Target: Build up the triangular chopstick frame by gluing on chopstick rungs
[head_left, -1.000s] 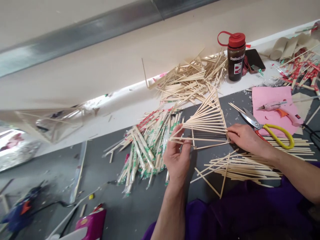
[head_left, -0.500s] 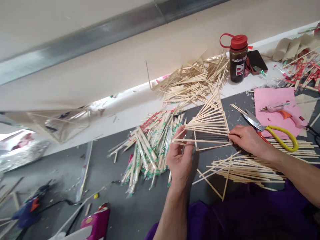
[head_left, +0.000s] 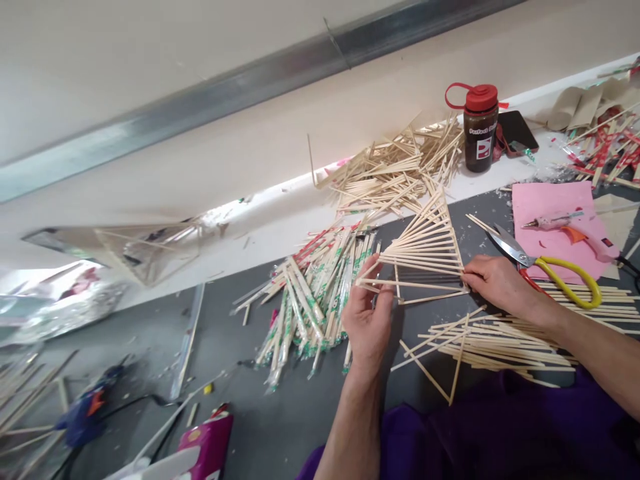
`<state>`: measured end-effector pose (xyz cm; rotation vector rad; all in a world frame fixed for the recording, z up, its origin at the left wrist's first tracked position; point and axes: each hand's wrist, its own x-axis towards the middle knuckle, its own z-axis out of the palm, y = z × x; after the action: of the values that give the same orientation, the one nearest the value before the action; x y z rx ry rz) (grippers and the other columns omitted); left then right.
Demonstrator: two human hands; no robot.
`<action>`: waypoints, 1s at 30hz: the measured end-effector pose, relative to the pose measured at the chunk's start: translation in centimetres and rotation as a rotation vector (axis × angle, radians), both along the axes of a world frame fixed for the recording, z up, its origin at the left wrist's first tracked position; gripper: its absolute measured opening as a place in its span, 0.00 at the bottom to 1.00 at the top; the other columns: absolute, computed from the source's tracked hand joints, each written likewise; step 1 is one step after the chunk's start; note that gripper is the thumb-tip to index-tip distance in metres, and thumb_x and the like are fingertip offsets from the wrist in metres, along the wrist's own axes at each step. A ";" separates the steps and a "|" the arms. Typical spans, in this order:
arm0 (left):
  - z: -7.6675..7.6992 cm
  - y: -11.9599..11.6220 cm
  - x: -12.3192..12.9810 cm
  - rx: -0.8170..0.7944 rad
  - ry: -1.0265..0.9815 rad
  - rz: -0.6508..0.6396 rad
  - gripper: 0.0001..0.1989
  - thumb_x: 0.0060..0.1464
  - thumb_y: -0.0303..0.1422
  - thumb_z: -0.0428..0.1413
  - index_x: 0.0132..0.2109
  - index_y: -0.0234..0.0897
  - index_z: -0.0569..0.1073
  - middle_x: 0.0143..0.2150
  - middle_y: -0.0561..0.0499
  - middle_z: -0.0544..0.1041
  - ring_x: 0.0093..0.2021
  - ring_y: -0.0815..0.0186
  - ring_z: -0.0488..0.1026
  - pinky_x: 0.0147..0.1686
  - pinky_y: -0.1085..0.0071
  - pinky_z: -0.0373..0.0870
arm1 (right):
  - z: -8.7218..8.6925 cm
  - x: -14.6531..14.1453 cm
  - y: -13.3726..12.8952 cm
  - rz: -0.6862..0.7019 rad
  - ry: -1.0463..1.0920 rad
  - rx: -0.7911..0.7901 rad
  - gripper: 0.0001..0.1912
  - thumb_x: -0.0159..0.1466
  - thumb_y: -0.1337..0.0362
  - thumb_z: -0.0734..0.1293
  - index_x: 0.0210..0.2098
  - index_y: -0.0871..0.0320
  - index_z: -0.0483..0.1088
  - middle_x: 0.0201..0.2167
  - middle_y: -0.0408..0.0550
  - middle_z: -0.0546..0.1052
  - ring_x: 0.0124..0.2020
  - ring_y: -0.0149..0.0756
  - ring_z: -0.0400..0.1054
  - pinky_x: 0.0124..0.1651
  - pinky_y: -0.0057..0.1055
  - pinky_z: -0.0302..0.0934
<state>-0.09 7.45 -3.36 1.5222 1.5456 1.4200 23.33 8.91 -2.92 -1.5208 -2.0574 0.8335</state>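
Observation:
A fan-shaped frame of pale wooden sticks (head_left: 425,247) is held above the grey table between both hands. My left hand (head_left: 369,320) grips its left corner, thumb and fingers around the stick ends. At the right corner my right hand (head_left: 487,277) pinches the frame with closed fingertips. Loose bare sticks (head_left: 495,343) lie below the frame, near the purple clothing. Left of my left hand is a heap of wrapped chopsticks (head_left: 305,293). Scissors with yellow and red handles (head_left: 530,260) lie just beyond my right hand.
A pink glue gun (head_left: 570,230) rests on pink paper (head_left: 550,197). Behind stand a red-capped bottle (head_left: 480,130) and a stick pile (head_left: 400,167). At the left are a blue glue gun (head_left: 87,413), a magenta box (head_left: 210,443) and a clear-sided structure (head_left: 135,250).
The view has shifted slightly, so most things appear a little further right and lower. Both hands keep hold of the stick frame, with little change in their grip.

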 end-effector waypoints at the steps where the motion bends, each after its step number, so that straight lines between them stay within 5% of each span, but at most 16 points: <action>1: 0.0 0.0 0.0 -0.006 -0.003 -0.001 0.20 0.55 0.37 0.58 0.55 0.40 0.72 0.62 0.43 0.68 0.60 0.57 0.68 0.58 0.63 0.64 | 0.0 0.0 0.0 0.001 -0.004 0.001 0.12 0.64 0.69 0.62 0.25 0.59 0.74 0.27 0.46 0.74 0.30 0.33 0.68 0.35 0.28 0.56; 24: 0.5 -0.1 -0.5 0.029 0.017 -0.023 0.20 0.56 0.33 0.57 0.57 0.43 0.70 0.58 0.47 0.73 0.58 0.60 0.69 0.58 0.62 0.64 | 0.2 -0.1 -0.1 0.050 -0.074 -0.041 0.11 0.64 0.70 0.62 0.30 0.61 0.75 0.30 0.48 0.75 0.33 0.34 0.69 0.38 0.29 0.59; 30: 0.2 -0.2 -0.8 0.018 0.061 -0.032 0.20 0.57 0.33 0.56 0.56 0.46 0.70 0.58 0.47 0.72 0.58 0.59 0.69 0.56 0.62 0.67 | 4.0 1.2 -2.3 0.048 -0.179 0.165 0.10 0.66 0.67 0.60 0.35 0.60 0.74 0.33 0.49 0.74 0.33 0.36 0.69 0.36 0.31 0.59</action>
<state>-0.87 7.30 -3.17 1.6076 1.5412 1.3854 24.55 6.65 1.10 -1.5078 -2.2371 0.5451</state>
